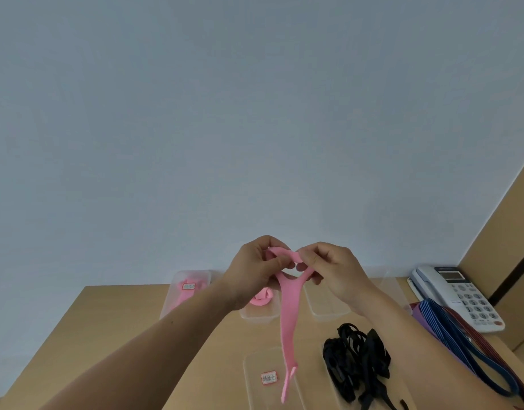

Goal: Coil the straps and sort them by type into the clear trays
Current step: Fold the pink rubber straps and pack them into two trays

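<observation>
Pink strap (288, 315) hangs in the air above the table (121, 321). Its top end is pinched between the left hand (254, 270) and the right hand (334, 270), both with fingers curled on it, and its tail dangles toward the near clear tray (254, 359). Only one loop shows between the hands, so a slackened pinch would likely let it unroll, and the long tail may twist the coil. Fingers hide where the loop starts. The label (269, 377) is too blurred to read, and the black straps (355, 359) run off the bottom edge.
</observation>
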{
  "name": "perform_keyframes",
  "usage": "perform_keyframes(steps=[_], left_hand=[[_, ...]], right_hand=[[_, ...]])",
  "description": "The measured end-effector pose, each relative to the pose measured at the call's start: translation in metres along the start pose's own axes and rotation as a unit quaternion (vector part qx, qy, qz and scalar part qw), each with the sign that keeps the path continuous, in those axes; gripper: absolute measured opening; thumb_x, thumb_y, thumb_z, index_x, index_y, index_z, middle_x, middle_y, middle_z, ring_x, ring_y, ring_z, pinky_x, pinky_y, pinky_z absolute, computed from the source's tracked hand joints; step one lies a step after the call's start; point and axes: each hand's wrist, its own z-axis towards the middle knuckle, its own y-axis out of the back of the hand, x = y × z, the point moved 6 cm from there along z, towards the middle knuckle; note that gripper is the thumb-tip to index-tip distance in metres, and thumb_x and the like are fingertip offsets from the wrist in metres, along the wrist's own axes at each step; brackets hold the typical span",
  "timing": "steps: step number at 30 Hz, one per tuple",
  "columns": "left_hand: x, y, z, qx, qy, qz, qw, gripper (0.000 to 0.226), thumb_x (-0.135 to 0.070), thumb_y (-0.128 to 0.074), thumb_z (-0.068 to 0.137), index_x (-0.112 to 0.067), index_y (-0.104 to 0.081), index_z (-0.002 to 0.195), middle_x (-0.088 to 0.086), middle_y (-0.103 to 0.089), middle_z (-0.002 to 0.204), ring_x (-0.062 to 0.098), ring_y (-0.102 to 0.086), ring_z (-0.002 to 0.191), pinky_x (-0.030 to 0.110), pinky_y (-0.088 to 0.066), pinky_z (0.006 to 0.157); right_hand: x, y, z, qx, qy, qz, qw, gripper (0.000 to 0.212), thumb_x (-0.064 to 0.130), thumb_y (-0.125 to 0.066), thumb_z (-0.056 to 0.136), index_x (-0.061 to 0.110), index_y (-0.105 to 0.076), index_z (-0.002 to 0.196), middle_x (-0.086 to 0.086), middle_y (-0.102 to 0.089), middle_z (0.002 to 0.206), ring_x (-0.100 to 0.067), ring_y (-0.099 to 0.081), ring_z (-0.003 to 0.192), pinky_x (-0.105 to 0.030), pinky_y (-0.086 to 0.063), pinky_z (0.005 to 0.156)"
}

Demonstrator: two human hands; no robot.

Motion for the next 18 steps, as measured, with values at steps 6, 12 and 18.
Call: perform_keyframes(steps=[6, 12, 18], left_hand=[[0.001, 0.001, 0.0, -0.013, -0.004, 0.042, 0.999, 0.008, -0.007, -0.069, 0.09, -0.005, -0.064, 0.097, 0.026, -0.069, 0.094, 0.038, -0.073, 0.081, 0.051, -0.061, 0.072], [0.008, -0.002, -0.002, 0.056, 0.109, -0.056, 0.991, 0.03, -0.016, -0.068, 0.087, 0.004, -0.059, 0.108, 0.018, -0.072, 0.088, 0.029, -0.072, 0.08, 0.032, -0.058, 0.066], [0.013, -0.001, -0.002, 0.053, 0.151, -0.094, 0.983, 0.033, -0.027, -0.062, 0.095, 0.005, -0.066, 0.103, 0.017, -0.069, 0.08, 0.029, -0.07, 0.074, 0.034, -0.058, 0.066]], right_hand=[[0.004, -0.004, 0.004, -0.018, 0.048, -0.091, 0.995, 0.004, 0.021, -0.072, 0.089, 0.022, -0.073, 0.085, 0.01, -0.072, 0.074, -0.003, -0.066, 0.068, -0.014, -0.051, 0.063], [0.002, -0.008, 0.001, -0.082, 0.107, -0.164, 0.977, 0.012, 0.015, -0.071, 0.088, 0.027, -0.072, 0.087, 0.022, -0.067, 0.077, 0.0, -0.062, 0.071, -0.01, -0.046, 0.062], [0.01, -0.01, -0.005, -0.106, 0.184, -0.223, 0.951, 0.017, 0.003, -0.068, 0.086, 0.019, -0.071, 0.093, 0.014, -0.064, 0.086, -0.004, -0.061, 0.076, -0.013, -0.047, 0.063]])
